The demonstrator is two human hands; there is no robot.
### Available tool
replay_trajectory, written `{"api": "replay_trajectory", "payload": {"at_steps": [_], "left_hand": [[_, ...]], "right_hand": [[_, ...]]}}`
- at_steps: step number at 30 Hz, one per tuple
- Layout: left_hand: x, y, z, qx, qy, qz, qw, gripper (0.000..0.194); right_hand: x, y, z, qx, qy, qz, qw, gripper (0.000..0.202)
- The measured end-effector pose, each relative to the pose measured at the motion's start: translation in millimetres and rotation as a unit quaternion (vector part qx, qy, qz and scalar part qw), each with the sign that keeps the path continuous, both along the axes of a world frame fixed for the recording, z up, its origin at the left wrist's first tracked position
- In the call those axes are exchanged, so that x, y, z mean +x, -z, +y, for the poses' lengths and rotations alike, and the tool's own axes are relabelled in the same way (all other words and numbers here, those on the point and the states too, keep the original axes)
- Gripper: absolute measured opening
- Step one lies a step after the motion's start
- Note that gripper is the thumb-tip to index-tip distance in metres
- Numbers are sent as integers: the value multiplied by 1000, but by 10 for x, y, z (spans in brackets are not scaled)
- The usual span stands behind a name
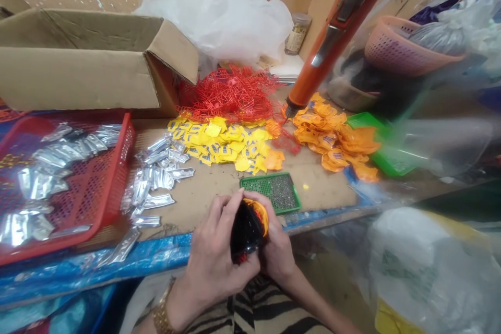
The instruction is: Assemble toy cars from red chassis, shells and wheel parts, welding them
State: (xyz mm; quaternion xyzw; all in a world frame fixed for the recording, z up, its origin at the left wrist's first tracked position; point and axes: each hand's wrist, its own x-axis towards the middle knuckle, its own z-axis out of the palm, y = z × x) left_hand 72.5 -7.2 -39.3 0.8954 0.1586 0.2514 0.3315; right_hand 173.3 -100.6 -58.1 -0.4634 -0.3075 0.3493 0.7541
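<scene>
Left hand (213, 261) and right hand (276, 250): both are closing their fingers around one black and orange piece (248, 229), holding it just above the table's near edge (156, 255), beside a small green tray (274, 191). Yellow pieces (219, 143) are lying beyond.

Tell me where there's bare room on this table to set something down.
Bare cardboard lies between the silver packets, yellow pieces and small green tray, and again right of that tray, below the orange pieces. The red basket side and the red frames behind are crowded.
</scene>
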Motion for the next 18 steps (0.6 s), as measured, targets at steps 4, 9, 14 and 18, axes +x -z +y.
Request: {"api": "replay_trajectory", "payload": {"at_steps": [4,9,14,18], "left_hand": [[3,10,-23,29,-22,-8,999,86],[20,44,-31,34,-26,-37,998,84],[23,80,-44,46,-21,-61,997,78],[22,103,-44,89,-26,-52,994,76]], "right_hand": [[-53,-84,43,-10,26,52,998,38],[-96,-53,79,-37,99,28,994,35],[-90,-7,89,-92,161,-56,981,31],[-88,0,99,-59,177,-77,979,35]]}}
